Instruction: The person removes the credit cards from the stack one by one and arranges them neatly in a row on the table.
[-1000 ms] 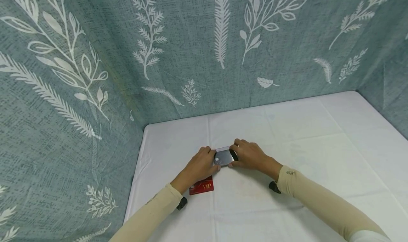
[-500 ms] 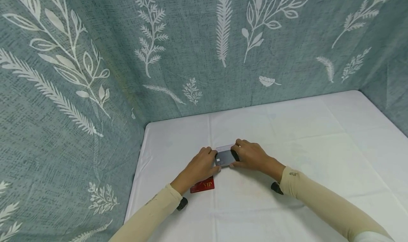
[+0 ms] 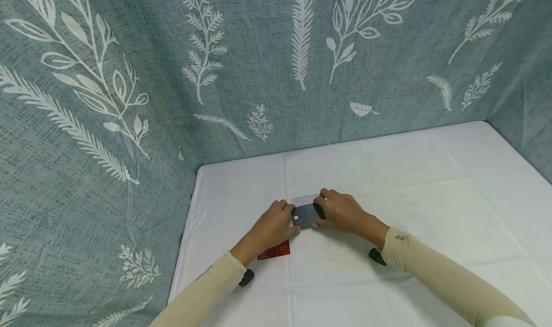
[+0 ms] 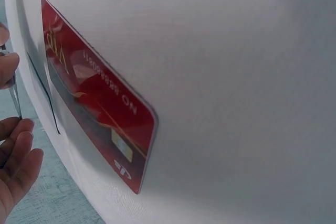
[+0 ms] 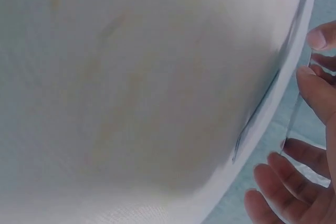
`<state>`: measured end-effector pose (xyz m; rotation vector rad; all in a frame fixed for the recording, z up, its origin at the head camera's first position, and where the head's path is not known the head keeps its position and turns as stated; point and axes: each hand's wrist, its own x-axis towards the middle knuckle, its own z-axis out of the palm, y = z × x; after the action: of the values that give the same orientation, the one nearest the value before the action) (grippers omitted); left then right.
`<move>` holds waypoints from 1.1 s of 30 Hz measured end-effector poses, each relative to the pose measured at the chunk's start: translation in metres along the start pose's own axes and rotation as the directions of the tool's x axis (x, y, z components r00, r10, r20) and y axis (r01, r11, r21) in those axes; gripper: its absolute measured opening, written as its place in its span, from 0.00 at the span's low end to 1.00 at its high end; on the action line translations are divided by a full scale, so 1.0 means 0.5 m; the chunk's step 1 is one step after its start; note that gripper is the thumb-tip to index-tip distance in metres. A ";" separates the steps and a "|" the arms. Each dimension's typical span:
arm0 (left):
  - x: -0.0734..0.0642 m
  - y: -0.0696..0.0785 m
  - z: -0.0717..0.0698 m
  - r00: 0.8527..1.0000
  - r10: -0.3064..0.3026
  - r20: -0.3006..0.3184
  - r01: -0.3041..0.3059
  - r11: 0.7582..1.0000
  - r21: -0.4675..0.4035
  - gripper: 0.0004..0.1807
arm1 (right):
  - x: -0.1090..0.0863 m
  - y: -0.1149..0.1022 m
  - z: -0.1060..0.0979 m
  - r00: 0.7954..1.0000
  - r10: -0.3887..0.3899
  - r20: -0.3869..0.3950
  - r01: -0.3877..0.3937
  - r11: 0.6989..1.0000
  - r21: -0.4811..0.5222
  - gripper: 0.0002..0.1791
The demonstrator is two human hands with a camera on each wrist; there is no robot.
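A thin clear sheet (image 3: 305,200), perhaps a card sleeve, is held between both hands above the white tabletop. My left hand (image 3: 270,225) pinches its left end and my right hand (image 3: 341,212) pinches its right end. A dark grey VIP card (image 3: 307,215) shows between the hands in the head view. In the right wrist view, the dark card (image 5: 255,114) lies on the cloth, apart from the sheet (image 5: 294,114). A red VIP card (image 4: 100,98) lies flat near my left wrist, partly hidden by that hand in the head view.
White cloth (image 3: 414,212) covers the table. Blue-green curtains (image 3: 258,78) with white leaf prints hang behind and at the sides. A black wrist device (image 3: 247,277) shows under the left sleeve, another black device (image 3: 377,256) under the right.
Both hands keep their pinch on the clear sheet, with only a slight shift. The sheet's upper edge stands a little farther above the grey card in the head view. The red card stays put.
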<state>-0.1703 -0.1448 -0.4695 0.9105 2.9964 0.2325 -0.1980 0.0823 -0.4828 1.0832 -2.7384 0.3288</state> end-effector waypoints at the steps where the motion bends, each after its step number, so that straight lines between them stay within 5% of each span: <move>1: -0.001 0.000 0.001 1.000 -0.001 0.000 0.001 1.000 -0.001 0.30 | -0.001 -0.001 -0.001 1.000 0.000 0.002 0.000 1.000 -0.002 0.34; 33: -0.028 0.017 -0.002 0.999 0.025 -0.037 -0.026 0.999 -0.032 0.30 | -0.026 -0.018 -0.013 1.000 -0.012 -0.019 0.012 1.000 -0.003 0.35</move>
<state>-0.1541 -0.1455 -0.4679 0.9517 3.0059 0.3005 -0.1818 0.0861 -0.4783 1.0893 -2.7136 0.3316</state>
